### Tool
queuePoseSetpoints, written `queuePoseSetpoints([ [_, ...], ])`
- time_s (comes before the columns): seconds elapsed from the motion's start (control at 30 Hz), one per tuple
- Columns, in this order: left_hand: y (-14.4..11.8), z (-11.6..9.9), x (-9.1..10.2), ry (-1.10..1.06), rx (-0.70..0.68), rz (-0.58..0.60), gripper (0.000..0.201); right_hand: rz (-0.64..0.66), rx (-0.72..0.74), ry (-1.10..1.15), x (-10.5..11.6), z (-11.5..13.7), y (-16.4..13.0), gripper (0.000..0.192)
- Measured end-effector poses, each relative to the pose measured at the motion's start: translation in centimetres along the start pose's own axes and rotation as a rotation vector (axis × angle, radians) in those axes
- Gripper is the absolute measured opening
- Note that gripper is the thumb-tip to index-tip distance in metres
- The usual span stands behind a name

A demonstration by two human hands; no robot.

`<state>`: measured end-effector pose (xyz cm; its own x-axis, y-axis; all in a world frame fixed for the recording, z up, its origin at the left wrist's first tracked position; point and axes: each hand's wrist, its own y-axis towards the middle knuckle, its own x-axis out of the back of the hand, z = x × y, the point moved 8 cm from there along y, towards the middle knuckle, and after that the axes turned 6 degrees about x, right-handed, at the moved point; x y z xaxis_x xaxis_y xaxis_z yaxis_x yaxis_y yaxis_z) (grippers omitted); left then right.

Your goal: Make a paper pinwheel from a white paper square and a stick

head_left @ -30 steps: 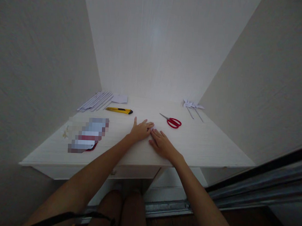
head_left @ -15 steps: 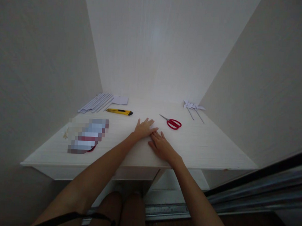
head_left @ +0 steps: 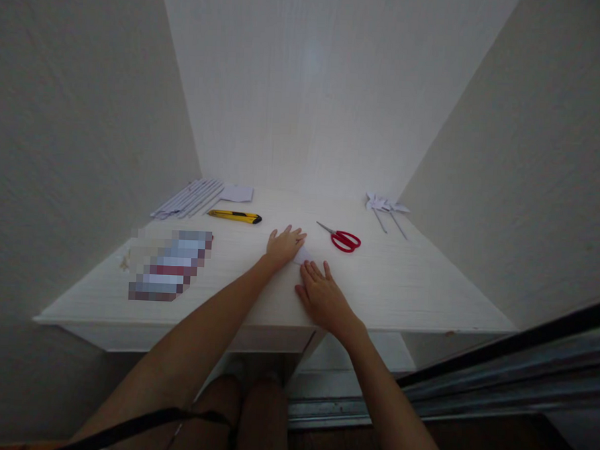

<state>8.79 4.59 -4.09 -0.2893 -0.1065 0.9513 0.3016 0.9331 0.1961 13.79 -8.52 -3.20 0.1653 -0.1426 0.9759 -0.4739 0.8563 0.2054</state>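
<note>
A small piece of white paper (head_left: 301, 255) lies on the tabletop, partly hidden under my hands; it looks folded to a slanted edge. My left hand (head_left: 284, 245) rests on its left side, palm down with the fingers stretched forward. My right hand (head_left: 322, 289) lies flat at its lower right, fingertips touching the paper's edge. Neither hand is closed around anything. Right of my hands are scissors (head_left: 346, 241) with red handles, their blades pointing to the back left. A yellow utility knife (head_left: 235, 216) lies to the back left.
Rolled paper sticks (head_left: 189, 199) and flat paper sheets (head_left: 238, 194) lie at the back left. Two paper pinwheels (head_left: 380, 203) on sticks are at the back right. A blurred-out item (head_left: 171, 266) is at the left. Walls enclose the white table (head_left: 401, 289) on three sides.
My hands have moved apart, the right one slightly down, so more of the white paper shows between them. The view has shifted slightly.
</note>
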Motion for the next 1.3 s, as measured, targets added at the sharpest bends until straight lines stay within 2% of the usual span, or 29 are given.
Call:
queuePoseSetpoints([
  [0.17,0.0,0.0,0.0,-0.008,0.014,-0.002,0.037,0.014,-0.024,0.052,0.7,-0.2,-1.4,0.044],
  [0.33,0.0,0.3,0.3,-0.022,0.047,-0.037,0.035,-0.022,-0.047,0.099,2.1,-1.0,-1.5,0.036],
  [0.43,0.0,0.2,0.4,-0.044,0.035,-0.054,0.035,-0.042,-0.178,0.051,2.7,-2.9,-1.2,0.033],
  [0.5,0.0,0.3,0.5,-0.056,0.030,-0.069,0.035,-0.121,-0.254,0.013,3.2,-4.0,-0.9,0.035],
  [0.6,-0.1,0.3,0.4,-0.055,0.035,-0.071,0.035,-0.214,-0.131,-0.006,2.9,-3.2,0.3,0.037],
  [0.7,0.0,0.3,0.3,-0.041,0.037,-0.068,0.035,-0.121,-0.028,-0.017,1.0,-1.8,1.5,0.045],
  [0.8,0.1,0.2,0.2,-0.028,0.037,-0.065,0.036,-0.049,-0.099,-0.051,-0.1,-2.0,1.5,0.049],
  [0.87,0.1,0.2,0.1,-0.025,0.038,-0.067,0.037,-0.044,-0.167,-0.084,0.1,-2.7,0.8,0.049],
  [1.07,0.0,0.3,0.3,-0.032,0.041,-0.083,0.036,-0.088,-0.233,-0.104,1.9,-3.8,-0.9,0.036],
  [1.23,0.1,0.4,0.2,-0.049,0.039,-0.102,0.036,-0.071,-0.305,-0.089,2.3,-5.6,-0.8,0.034],
  [1.3,0.1,0.4,0.2,-0.055,0.034,-0.108,0.036,-0.104,-0.273,-0.083,2.3,-5.7,-0.2,0.037],
])
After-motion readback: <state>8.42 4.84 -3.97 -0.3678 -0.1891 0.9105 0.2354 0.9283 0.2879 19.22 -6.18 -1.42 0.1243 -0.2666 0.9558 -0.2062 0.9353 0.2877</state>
